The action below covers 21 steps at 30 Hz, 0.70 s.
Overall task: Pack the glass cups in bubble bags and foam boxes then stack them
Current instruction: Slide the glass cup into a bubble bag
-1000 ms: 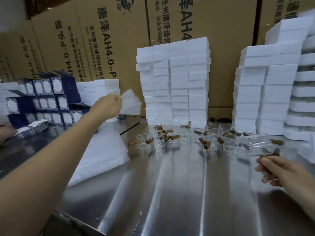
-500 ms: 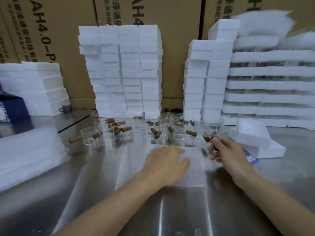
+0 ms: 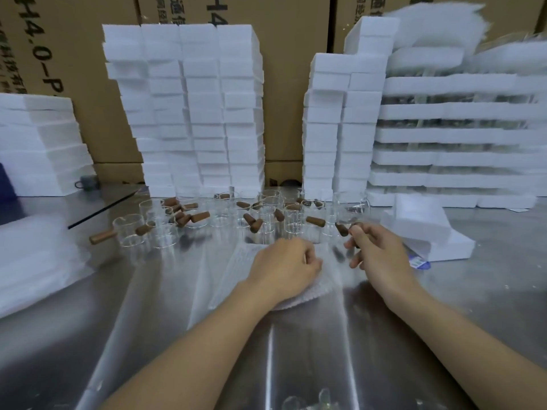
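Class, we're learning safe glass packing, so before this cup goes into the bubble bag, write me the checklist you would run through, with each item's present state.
1. Bubble bag lies on the table: ok.
2. Left hand holds the bag, fingers curled on it: ok.
3. Bag mouth open: cannot tell, blurred.
4. Right hand grips the cup by its wooden handle: ok.
5. Cup lined up at the bag's mouth: not ok, it is past the bag's far edge.
6. Foam box nearby, right of that hand: ok.
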Available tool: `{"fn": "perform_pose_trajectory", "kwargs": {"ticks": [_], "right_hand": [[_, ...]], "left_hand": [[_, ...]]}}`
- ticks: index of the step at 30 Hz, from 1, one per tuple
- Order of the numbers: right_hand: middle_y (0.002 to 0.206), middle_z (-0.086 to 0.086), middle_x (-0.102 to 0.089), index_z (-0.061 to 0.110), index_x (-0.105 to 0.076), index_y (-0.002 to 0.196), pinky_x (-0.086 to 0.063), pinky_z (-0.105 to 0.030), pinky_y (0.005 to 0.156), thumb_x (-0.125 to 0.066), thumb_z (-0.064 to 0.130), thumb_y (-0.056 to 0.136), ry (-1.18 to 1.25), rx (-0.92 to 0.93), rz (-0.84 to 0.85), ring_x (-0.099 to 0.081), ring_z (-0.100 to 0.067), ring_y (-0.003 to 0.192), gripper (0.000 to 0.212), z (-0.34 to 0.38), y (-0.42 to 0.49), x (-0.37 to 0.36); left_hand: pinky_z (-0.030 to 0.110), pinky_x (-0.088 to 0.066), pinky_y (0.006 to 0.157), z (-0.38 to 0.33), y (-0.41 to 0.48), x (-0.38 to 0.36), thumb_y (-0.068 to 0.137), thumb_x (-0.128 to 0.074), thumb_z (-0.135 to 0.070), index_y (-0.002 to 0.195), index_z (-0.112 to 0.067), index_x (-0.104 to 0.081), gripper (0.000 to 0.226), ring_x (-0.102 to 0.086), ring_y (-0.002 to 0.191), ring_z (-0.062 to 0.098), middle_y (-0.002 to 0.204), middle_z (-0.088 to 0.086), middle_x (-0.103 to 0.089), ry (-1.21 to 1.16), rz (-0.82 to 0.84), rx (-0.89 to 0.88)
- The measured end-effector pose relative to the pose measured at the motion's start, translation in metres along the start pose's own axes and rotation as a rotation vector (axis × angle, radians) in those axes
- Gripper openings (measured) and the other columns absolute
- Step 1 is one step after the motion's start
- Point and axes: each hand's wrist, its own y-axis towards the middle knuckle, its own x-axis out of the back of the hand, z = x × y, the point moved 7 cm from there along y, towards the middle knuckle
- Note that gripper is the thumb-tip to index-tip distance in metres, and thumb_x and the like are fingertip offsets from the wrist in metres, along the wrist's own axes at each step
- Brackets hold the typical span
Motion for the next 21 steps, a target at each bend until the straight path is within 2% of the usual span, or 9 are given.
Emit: {"fn": "perform_pose_trajectory", "kwargs": {"ticks": [2,6,11,14,17,21], "right_hand": [[0.080,-0.001,-0.072,0.019,-0.068,0.095,-0.045,-0.025,0.056,-0.056,0.025,0.107,-0.017,0.016,0.007,-0.059,-0.016,0.050,0.018,0.005,-0.002,-0.001],[0.079,-0.002,-0.071,0.020,-0.068,0.095,-0.047,-0.019,0.052,-0.057,0.023,0.106,-0.077,0.104,0.036,-0.060,-0.015,0.049,0.017,0.017,-0.007,-0.004],[0.082,0.008,-0.069,0.038,-0.065,0.095,-0.051,-0.024,0.058,-0.058,0.030,0.106,-0.255,0.250,0.158,-0.063,-0.013,0.048,0.014,0.027,-0.017,-0.019],[0.084,0.014,-0.067,0.040,-0.064,0.097,-0.053,-0.025,0.060,-0.057,0.035,0.105,-0.324,0.271,0.208,-0.065,-0.013,0.049,0.012,0.030,-0.024,-0.026],[0.082,0.016,-0.068,0.040,-0.065,0.098,-0.055,-0.026,0.061,-0.057,0.038,0.105,-0.393,0.268,0.231,-0.066,-0.012,0.053,0.011,0.032,-0.026,-0.029],[0.077,0.018,-0.067,0.038,-0.066,0.104,-0.057,-0.040,0.066,-0.056,0.045,0.101,-0.560,0.293,0.245,-0.065,-0.008,0.061,0.013,0.037,-0.031,-0.028]], "left_hand": [[0.035,-0.054,0.071,0.015,0.003,0.005,0.103,-0.064,-0.046,0.078,-0.026,-0.065,0.032,-0.064,0.069,0.011,0.069,-0.009,-0.067,-0.086,-0.028,0.043],[0.036,-0.057,0.070,0.036,0.008,0.014,0.104,-0.065,-0.045,0.075,-0.029,-0.068,0.033,-0.058,0.057,0.004,0.063,-0.013,-0.065,-0.350,-0.136,0.136],[0.035,-0.055,0.077,0.048,0.011,0.040,0.102,-0.066,-0.038,0.079,-0.029,-0.070,0.026,-0.064,0.077,0.005,0.079,-0.014,-0.070,-0.507,-0.374,0.160],[0.025,-0.050,0.071,0.043,0.007,0.058,0.103,-0.065,-0.037,0.084,-0.032,-0.071,0.021,-0.065,0.080,0.005,0.083,-0.015,-0.071,-0.561,-0.509,0.113],[0.024,-0.046,0.065,0.026,-0.002,0.071,0.105,-0.064,-0.041,0.085,-0.035,-0.066,0.021,-0.061,0.074,0.008,0.084,-0.016,-0.066,-0.466,-0.595,-0.005],[0.024,-0.049,0.067,-0.020,-0.018,0.067,0.107,-0.065,-0.039,0.098,-0.033,-0.070,0.012,-0.056,0.072,0.005,0.095,-0.016,-0.061,-0.196,-0.537,-0.294]]}}
